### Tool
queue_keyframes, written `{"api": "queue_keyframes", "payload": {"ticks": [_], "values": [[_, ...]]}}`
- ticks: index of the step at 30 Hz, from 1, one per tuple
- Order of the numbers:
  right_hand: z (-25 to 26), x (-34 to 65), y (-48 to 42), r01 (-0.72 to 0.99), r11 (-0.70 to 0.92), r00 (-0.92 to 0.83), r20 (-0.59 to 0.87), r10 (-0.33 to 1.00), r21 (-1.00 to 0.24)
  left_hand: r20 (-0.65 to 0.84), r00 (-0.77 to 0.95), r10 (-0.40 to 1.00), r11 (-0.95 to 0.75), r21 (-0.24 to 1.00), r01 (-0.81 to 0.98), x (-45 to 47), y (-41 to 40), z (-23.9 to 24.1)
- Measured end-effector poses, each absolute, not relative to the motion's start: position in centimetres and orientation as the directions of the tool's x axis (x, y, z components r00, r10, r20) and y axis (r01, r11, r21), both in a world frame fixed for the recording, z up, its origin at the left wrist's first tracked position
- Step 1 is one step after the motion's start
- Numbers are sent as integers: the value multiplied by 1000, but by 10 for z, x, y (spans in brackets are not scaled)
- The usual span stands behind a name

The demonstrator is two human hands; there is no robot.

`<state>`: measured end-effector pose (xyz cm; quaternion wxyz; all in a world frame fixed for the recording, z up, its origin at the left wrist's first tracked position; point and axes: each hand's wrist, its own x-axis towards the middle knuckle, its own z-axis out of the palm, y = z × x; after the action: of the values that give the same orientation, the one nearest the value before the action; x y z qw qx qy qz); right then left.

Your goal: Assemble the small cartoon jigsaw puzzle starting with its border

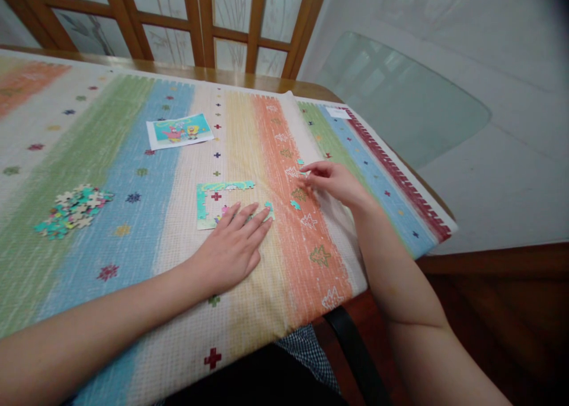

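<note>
My left hand (231, 246) lies flat on the striped tablecloth (133, 216), fingers stretched out over the lower edge of a partly joined jigsaw frame (211, 201). My right hand (335, 182) rests further right on the orange stripe, its fingers curled low over small loose teal pieces (295, 204); whether it grips one I cannot make out. Another teal piece (269, 205) sits beside my left fingertips.
A heap of loose jigsaw pieces (73, 209) lies at the left. A printed cartoon picture (180, 130) lies further back. The table's corner and edge (440, 228) drop off at the right; a wooden lattice screen (200, 15) stands behind.
</note>
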<state>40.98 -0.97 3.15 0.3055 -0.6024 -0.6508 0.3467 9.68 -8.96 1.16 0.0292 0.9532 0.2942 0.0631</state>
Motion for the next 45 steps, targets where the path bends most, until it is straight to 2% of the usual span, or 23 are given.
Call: {"api": "queue_keyframes", "payload": {"ticks": [3,7,15,25,40,45], "values": [[41,410,-17,582,8,-356,-246,902,-813,89,826,556,-830,103,548,97,-89,12],[45,408,-23,596,53,-447,-276,851,-801,76,827,557,-829,105,549,97,-88,13],[36,405,-22,625,78,-427,-257,867,-777,82,830,551,-833,121,541,98,-84,16],[43,401,-24,675,43,-392,-308,867,-736,106,841,531,-845,143,516,98,-80,14],[45,404,-23,672,-6,-373,-345,861,-741,100,843,528,-849,95,520,97,-82,13],[39,406,-20,717,0,-291,-299,909,-697,109,841,531,-847,97,522,97,-81,11]]}}
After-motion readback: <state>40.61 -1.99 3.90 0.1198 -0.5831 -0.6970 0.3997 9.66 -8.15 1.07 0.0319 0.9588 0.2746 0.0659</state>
